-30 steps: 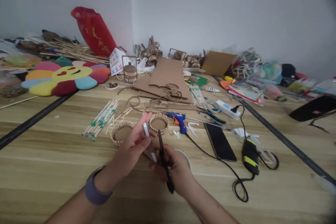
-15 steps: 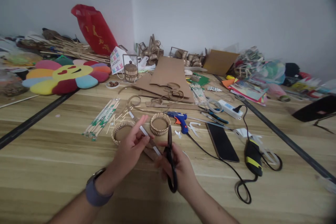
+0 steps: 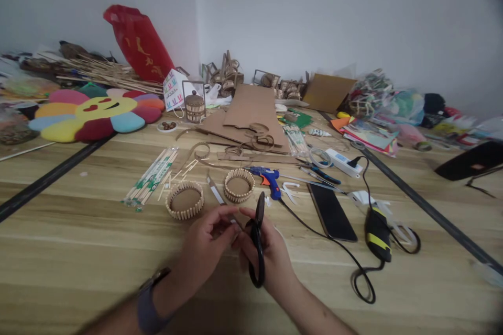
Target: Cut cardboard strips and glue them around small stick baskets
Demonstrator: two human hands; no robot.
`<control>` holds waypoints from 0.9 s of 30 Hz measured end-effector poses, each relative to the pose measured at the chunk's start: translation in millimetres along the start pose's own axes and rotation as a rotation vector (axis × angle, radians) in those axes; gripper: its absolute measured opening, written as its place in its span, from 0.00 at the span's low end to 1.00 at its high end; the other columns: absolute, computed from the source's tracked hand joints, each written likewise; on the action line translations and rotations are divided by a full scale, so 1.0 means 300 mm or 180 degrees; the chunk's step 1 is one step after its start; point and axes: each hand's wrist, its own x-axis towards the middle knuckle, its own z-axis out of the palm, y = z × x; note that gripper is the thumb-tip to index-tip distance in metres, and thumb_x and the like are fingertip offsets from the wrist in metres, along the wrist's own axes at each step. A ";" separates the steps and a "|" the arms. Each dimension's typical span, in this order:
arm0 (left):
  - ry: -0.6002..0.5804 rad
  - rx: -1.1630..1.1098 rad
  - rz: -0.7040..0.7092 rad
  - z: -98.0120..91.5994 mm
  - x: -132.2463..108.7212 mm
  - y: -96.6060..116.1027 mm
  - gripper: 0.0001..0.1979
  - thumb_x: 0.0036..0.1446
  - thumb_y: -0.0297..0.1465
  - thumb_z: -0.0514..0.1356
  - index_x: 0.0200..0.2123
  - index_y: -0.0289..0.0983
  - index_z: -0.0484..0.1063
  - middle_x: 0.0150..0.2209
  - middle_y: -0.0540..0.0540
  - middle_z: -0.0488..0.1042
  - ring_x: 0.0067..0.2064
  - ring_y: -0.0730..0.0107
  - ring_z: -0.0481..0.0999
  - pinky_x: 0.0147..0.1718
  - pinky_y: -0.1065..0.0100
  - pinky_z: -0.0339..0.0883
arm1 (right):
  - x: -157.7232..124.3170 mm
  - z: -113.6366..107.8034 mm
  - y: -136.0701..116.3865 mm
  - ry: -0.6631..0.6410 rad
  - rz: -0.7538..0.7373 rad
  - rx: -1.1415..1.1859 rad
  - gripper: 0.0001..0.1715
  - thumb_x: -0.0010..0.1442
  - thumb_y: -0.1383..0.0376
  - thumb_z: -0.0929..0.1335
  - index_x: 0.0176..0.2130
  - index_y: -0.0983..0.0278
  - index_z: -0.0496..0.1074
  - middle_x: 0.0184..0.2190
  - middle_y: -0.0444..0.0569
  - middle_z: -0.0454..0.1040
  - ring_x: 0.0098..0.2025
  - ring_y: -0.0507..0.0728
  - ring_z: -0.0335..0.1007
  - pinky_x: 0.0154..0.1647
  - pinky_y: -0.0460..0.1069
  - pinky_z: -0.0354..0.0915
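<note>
My left hand [image 3: 210,238] pinches a narrow cardboard strip [image 3: 216,191] that has white patches on it. The strip's far end slants up and to the left, between two round cardboard pieces rimmed with short sticks. Black-handled scissors [image 3: 256,248] are in my right hand [image 3: 271,251], blades pointing up and away. The right fingertips meet the left ones at the near end of the strip, which the fingers partly hide. The left stick ring [image 3: 184,214] lies just beyond my left hand; the right stick ring [image 3: 239,200] lies beyond the scissors.
A blue glue gun [image 3: 270,178] trails a black cord to the right. Near it lie a black phone [image 3: 332,212], pliers [image 3: 322,174] and a power strip [image 3: 343,162]. Bagged sticks [image 3: 151,178] lie left. Cardboard sheets [image 3: 251,115] and a small lidded stick bucket [image 3: 195,107] stand behind.
My left hand has drawn closer to me and to the right hand, its raised fingers now curled onto the strip. The left stick ring is uncovered. The scissors stay in my right hand.
</note>
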 end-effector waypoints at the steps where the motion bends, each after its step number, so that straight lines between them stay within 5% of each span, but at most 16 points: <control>1: 0.0130 0.0032 0.0034 -0.004 0.003 0.005 0.13 0.55 0.35 0.62 0.43 0.39 0.77 0.32 0.49 0.78 0.32 0.65 0.79 0.32 0.67 0.74 | 0.004 -0.002 -0.002 0.0041 -0.0039 -0.0124 0.28 0.61 0.49 0.71 0.54 0.62 0.71 0.25 0.42 0.72 0.21 0.51 0.66 0.23 0.46 0.64; 7: 0.0626 0.0010 0.0131 -0.058 0.040 0.054 0.18 0.53 0.36 0.65 0.48 0.38 0.74 0.32 0.50 0.79 0.35 0.64 0.81 0.37 0.64 0.76 | 0.011 -0.029 -0.009 -0.0053 -0.0285 -0.0880 0.25 0.59 0.58 0.71 0.54 0.63 0.73 0.27 0.43 0.73 0.28 0.54 0.70 0.30 0.46 0.66; 14: 0.0480 0.0112 0.0319 -0.070 0.030 0.073 0.25 0.56 0.37 0.63 0.57 0.39 0.71 0.50 0.42 0.80 0.40 0.65 0.81 0.38 0.65 0.78 | -0.012 -0.032 -0.068 -0.0481 -0.0524 -0.1057 0.35 0.59 0.40 0.70 0.54 0.60 0.74 0.43 0.52 0.79 0.41 0.61 0.75 0.41 0.50 0.70; 27: 0.0531 0.0171 0.0388 -0.060 0.012 0.070 0.31 0.59 0.36 0.64 0.65 0.41 0.66 0.58 0.42 0.76 0.46 0.62 0.82 0.40 0.65 0.80 | -0.017 -0.018 -0.090 -0.0712 -0.0223 -0.0873 0.40 0.55 0.33 0.69 0.51 0.60 0.75 0.42 0.52 0.80 0.43 0.63 0.76 0.41 0.50 0.69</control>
